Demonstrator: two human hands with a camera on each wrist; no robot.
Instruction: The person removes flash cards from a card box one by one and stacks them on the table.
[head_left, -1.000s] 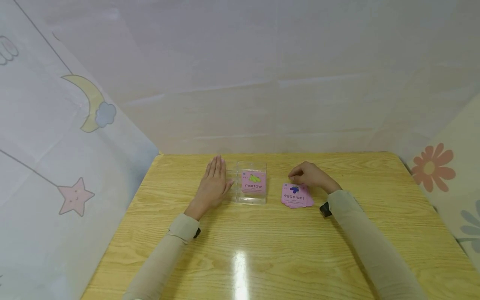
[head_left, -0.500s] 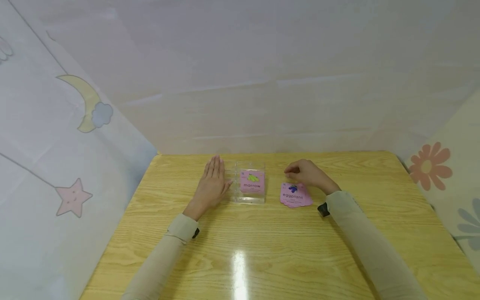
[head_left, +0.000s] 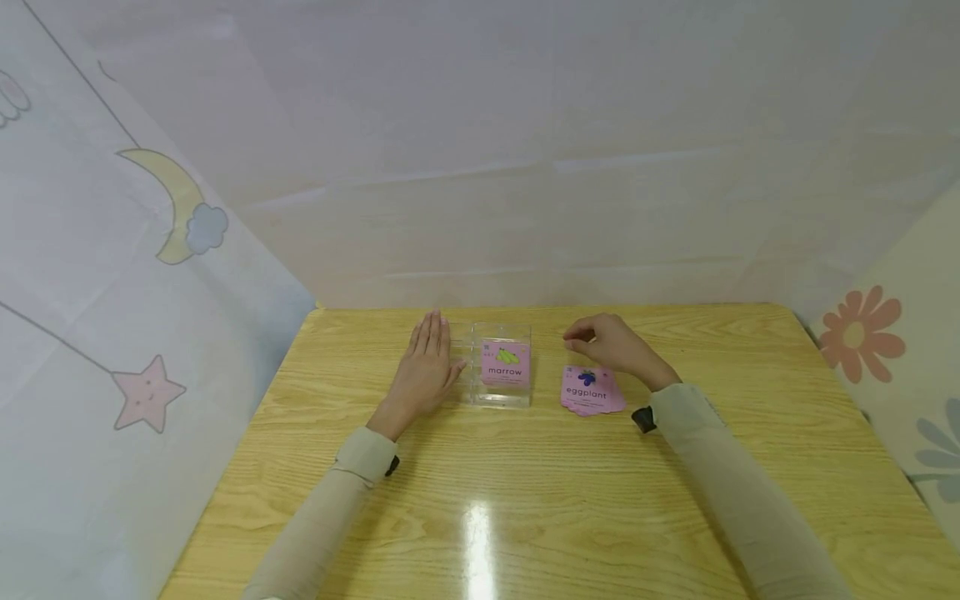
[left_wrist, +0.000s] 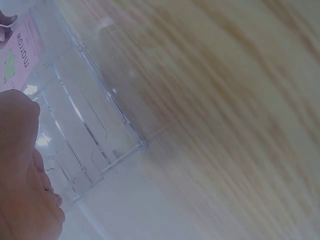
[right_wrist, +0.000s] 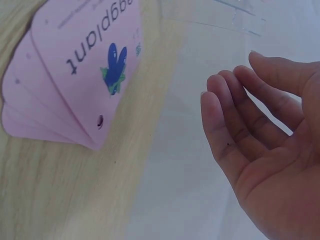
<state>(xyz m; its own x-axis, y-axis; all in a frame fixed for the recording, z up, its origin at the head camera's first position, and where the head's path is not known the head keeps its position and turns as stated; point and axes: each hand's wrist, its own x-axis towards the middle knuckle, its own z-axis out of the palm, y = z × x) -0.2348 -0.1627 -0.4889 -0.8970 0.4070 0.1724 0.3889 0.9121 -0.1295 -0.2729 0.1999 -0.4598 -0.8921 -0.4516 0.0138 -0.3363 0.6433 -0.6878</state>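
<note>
A clear plastic case [head_left: 501,401] lies unfolded on the table, with a pink "marrow" card [head_left: 505,367] in its right half. My left hand [head_left: 426,377] rests with straight fingers along the case's left half, partly covering it. In the left wrist view the clear, ridged left panel [left_wrist: 75,135] shows beside that hand. A fanned stack of pink cards [head_left: 591,398], "eggplant" on top, sits to the right of the case. Behind this stack my right hand [head_left: 617,343] hovers, fingers gently bent; the right wrist view shows nothing between them.
The wooden table [head_left: 525,483] reaches toward me, with a bright glare streak near its front. A pale printed backdrop [head_left: 480,233] rises right behind the table's far edge and along both sides.
My right hand has shifted a little left and away from the eggplant cards, its fingers closer to the case. My left hand, the case and the cards stay put.
</note>
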